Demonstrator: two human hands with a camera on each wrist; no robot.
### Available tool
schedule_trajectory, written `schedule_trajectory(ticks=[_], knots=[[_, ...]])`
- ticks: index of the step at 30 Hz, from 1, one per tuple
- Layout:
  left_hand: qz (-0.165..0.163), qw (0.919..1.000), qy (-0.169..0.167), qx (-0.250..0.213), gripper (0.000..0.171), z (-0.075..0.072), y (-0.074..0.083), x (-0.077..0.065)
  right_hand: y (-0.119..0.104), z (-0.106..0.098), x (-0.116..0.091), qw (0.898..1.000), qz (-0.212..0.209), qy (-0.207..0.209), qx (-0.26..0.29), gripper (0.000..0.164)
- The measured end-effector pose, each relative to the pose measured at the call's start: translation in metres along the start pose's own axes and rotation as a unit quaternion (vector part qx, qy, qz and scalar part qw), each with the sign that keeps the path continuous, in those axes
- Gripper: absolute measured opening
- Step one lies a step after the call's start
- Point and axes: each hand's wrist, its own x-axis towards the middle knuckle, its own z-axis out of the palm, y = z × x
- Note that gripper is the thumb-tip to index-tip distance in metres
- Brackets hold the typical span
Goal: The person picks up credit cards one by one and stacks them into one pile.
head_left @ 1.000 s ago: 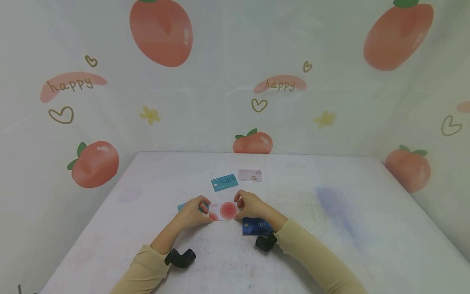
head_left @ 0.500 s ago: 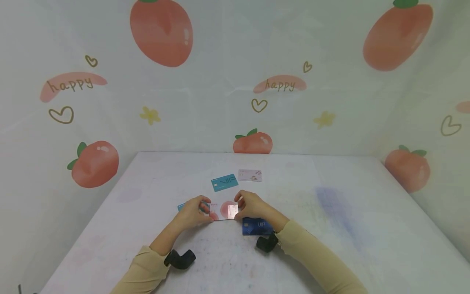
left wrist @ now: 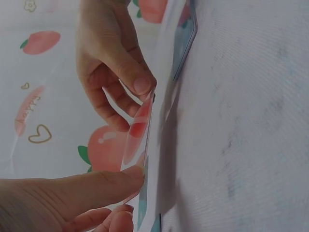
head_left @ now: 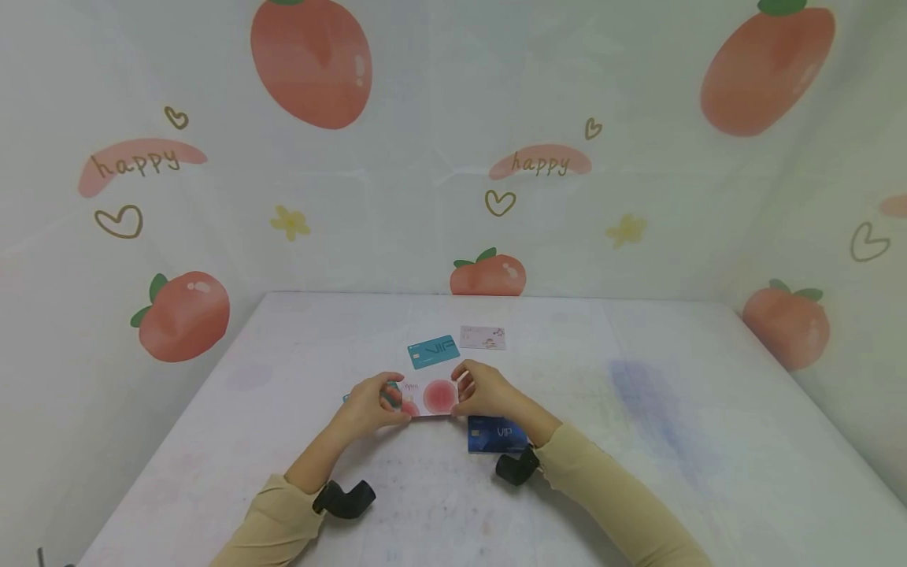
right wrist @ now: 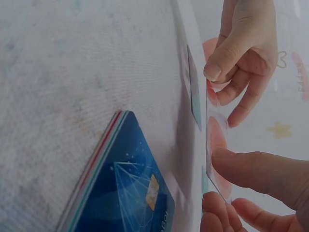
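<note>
A pinkish-white card with a large red circle (head_left: 439, 396) hangs a little above the table, its face tilted towards the head camera. My left hand (head_left: 364, 405) pinches its left end between thumb and fingers. At the right end, my right hand (head_left: 489, 391) grips it the same way. In the right wrist view the card (right wrist: 216, 140) appears nearly edge-on, with a gap between it and the tabletop. Under and behind the left hand lies a teal card (right wrist: 194, 96), mostly hidden in the head view. Close below the right hand is a stack of cards topped by a dark blue VIP card (head_left: 496, 435).
Farther back on the white table (head_left: 602, 504) lie a teal VIP card (head_left: 434, 352) and a pale pink card with a small printed figure (head_left: 483, 338). A fruit-patterned cloth (head_left: 397, 197) hangs behind the table. Black wrist cameras (head_left: 347, 500) sit on both sleeves.
Both hands have lifted the pinkish card slightly up and away from the person. A bright glare on its face half a second ago is gone. The other cards stay in place.
</note>
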Motion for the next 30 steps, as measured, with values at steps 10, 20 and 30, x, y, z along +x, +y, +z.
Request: schedule_trajectory(ticks=[10,20,30], knots=[[-0.003,0.9999,0.013,0.009,0.062,0.000,0.006,0.000,-0.004,-0.004,-0.005,1.000,0.015,0.010,0.001,0.050],[0.017,0.9997,0.019,-0.002,0.059,-0.001,0.009,-0.002,-0.006,-0.008,-0.010,1.000,0.013,0.021,0.012,0.050],[0.012,0.9997,0.010,-0.016,0.059,0.001,0.011,-0.002,-0.008,-0.013,-0.018,1.000,-0.003,0.025,0.017,0.051]])
